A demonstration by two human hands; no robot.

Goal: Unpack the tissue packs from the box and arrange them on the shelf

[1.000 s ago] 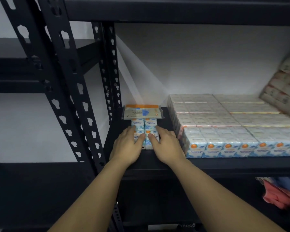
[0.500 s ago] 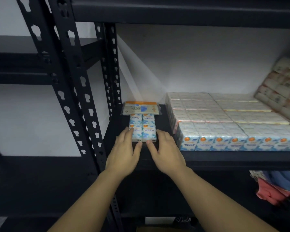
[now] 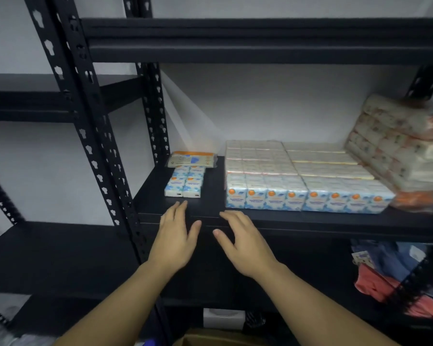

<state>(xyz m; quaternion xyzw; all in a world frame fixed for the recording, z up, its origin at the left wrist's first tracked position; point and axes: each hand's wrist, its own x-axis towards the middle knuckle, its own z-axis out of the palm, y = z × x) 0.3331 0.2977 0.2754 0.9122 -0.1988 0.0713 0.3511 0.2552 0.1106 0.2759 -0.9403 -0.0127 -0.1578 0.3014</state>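
Observation:
A small block of blue-and-white tissue packs (image 3: pixel 185 182) lies on the black shelf (image 3: pixel 210 193) near its left post. Behind it sits a flat orange-topped pack (image 3: pixel 192 159). To the right, a large stack of wrapped tissue packs (image 3: pixel 303 178) fills the shelf. My left hand (image 3: pixel 176 237) hovers in front of the shelf edge, fingers straight, holding nothing. My right hand (image 3: pixel 245 242) is beside it, fingers spread and empty. A brown cardboard box (image 3: pixel 210 339) shows at the bottom edge, mostly cut off.
Larger soft tissue bundles (image 3: pixel 405 143) lean at the far right of the shelf. Perforated black uprights (image 3: pixel 93 136) stand to the left. Clothes (image 3: pixel 395 275) lie on the lower shelf at right. A white box (image 3: pixel 223 318) sits below.
Both hands have let go of the small tissue block and drawn back toward me, off the shelf. The view has pulled back and tilted down.

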